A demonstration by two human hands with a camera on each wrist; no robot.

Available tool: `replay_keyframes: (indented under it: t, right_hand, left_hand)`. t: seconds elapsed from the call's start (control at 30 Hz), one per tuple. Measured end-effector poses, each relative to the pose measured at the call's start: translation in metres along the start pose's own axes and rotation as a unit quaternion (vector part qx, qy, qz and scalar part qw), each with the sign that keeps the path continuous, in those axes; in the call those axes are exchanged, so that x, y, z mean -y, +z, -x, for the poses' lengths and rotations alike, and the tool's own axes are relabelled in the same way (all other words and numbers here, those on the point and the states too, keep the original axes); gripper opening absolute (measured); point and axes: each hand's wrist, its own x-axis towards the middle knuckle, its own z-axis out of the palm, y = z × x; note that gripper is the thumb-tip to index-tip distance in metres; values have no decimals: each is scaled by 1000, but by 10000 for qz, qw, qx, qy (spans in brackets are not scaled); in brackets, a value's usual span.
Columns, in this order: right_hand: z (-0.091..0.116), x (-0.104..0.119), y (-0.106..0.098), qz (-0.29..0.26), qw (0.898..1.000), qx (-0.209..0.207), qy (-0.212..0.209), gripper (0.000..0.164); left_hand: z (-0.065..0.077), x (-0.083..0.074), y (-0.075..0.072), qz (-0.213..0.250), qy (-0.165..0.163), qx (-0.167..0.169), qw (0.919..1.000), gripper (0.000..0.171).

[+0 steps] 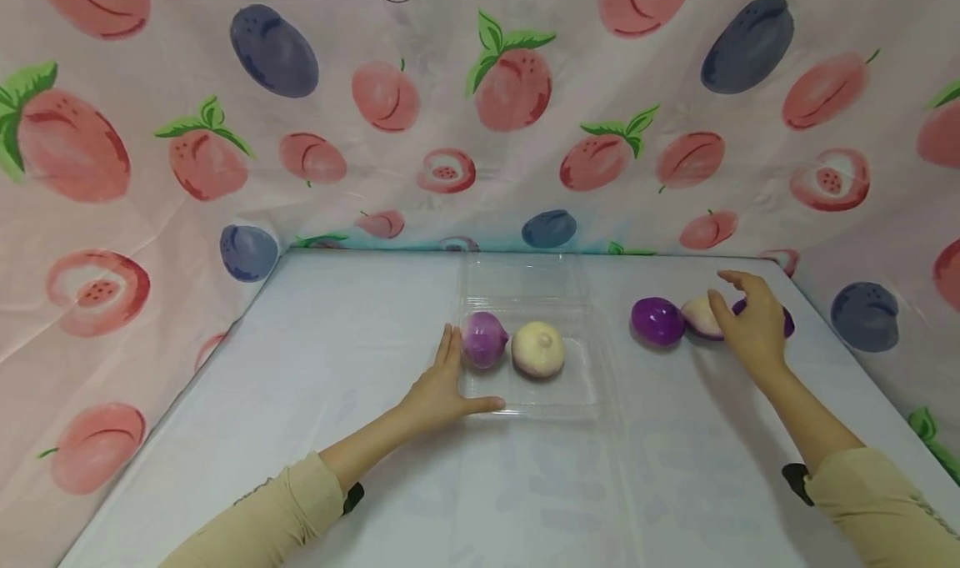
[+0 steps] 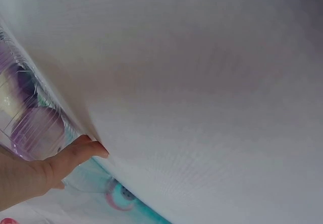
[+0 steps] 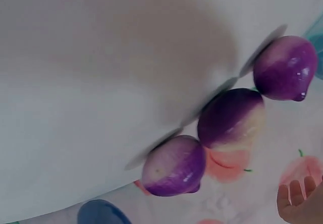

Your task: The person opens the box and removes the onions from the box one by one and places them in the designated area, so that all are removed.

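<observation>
A clear plastic clamshell box (image 1: 581, 393) lies with its lid (image 1: 525, 276) folded back. Two purple-and-cream onions sit in it: a mostly purple one (image 1: 484, 339) at left and a paler one (image 1: 538, 350) beside it. My left hand (image 1: 438, 393) rests against the box, straight fingers along its left side and thumb at the front edge. Over at the right, three more onions stand in a row: a deep purple one (image 1: 657, 322), a cream-sided one (image 1: 703, 317) and a purple one (image 3: 174, 166) partly behind my right hand (image 1: 753, 322). That hand hovers above them, fingers spread and holding nothing.
A white-covered table (image 1: 337, 468) carries everything. A fruit-printed cloth (image 1: 450, 42) hangs behind it and along both sides. Dark bands show at both wrists, below beige sleeves (image 1: 262, 501).
</observation>
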Motion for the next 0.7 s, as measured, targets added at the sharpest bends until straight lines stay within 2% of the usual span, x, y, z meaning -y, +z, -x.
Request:
replay_keyframes:
  t: [0.23,0.47,0.7]
  right_hand:
    - [2,21,8,-440,9986,-216,-200,33]
    - [12,46,21,-897,9955,-97,-296,36]
    - [21,68,30,-1184,9906,178,-655,39]
  left_hand:
    - [0,0,-1,14,-14,15,10000,126]
    - [0,1,-1,26,3,14,10000,127]
    - [2,-1,-3,68,-4,46,10000,127]
